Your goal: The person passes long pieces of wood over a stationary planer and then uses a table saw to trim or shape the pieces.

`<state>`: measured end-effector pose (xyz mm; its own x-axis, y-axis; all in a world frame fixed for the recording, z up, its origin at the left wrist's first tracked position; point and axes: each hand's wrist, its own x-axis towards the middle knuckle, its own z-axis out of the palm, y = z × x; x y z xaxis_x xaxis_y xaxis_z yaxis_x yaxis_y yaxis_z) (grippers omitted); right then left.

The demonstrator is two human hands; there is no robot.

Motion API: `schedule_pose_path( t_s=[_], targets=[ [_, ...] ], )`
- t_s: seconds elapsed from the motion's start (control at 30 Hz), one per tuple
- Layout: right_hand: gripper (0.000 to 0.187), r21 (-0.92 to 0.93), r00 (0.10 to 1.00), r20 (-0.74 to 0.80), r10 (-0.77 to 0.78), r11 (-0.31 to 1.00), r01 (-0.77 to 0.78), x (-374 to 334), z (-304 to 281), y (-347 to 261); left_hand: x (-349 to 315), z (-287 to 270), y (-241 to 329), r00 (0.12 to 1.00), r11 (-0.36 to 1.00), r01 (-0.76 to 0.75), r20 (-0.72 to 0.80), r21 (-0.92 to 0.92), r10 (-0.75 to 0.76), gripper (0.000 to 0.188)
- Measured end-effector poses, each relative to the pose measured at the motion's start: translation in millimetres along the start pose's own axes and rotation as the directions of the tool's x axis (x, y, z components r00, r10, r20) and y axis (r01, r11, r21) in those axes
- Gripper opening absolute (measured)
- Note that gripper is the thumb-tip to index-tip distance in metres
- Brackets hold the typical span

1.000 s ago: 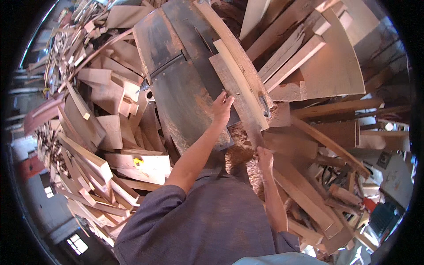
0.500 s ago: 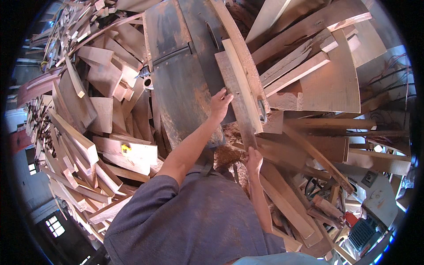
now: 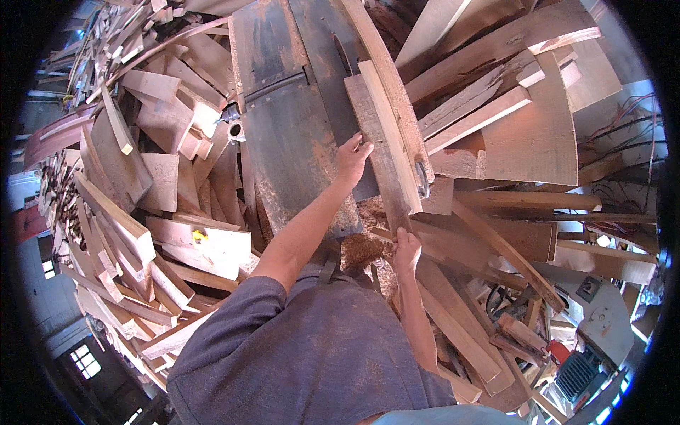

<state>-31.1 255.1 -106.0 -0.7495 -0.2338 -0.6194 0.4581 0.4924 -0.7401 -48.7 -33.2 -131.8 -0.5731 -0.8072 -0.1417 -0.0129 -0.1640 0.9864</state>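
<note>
A left hand [image 3: 352, 157] presses flat, fingers released, on a long wooden board [image 3: 382, 152] lying along the metal saw counter's [image 3: 290, 134] right edge. The right hand [image 3: 407, 248] grasps the board's near end.

Worktop [image 3: 283, 142]: dark grey metal, rust-brown blotches, dusty streaks. Board [image 3: 382, 142] on it: pale tan with a greyer weathered strip along one side. Sawdust heap [image 3: 361, 248]: orange-brown. Offcut pile [image 3: 142, 212]: light beige to reddish brown (one piece carries a small yellow mark). Shirt [image 3: 304, 354]: plain slate blue-grey.
</note>
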Motion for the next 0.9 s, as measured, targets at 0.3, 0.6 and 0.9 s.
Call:
schedule_pose_path(
  t_s=[0.3, 0.6, 0.9],
  targets=[
    [0.045, 0.038, 1.0, 0.018, 0.002, 0.999, -0.002, 5.3, 6.2, -10.5, 12.6, -4.4, 0.8, 1.0, 0.987, 0.015, 0.0, 0.161, -0.015, 0.03],
    [0.045, 0.012, 1.0, 0.018, -0.024, 1.0, 0.024, 13.4, 13.8, -19.2, 25.7, -7.8, -3.7, 1.0, 0.999, 0.004, 0.011, 0.042, -0.004, 0.033],
    [0.043, 0.002, 0.999, 0.017, -0.046, 0.999, 0.046, 21.8, 21.9, -24.3, 38.0, -8.5, -3.7, 0.995, 0.992, -0.09, -0.044, 0.086, 0.095, 0.025]
  ],
)
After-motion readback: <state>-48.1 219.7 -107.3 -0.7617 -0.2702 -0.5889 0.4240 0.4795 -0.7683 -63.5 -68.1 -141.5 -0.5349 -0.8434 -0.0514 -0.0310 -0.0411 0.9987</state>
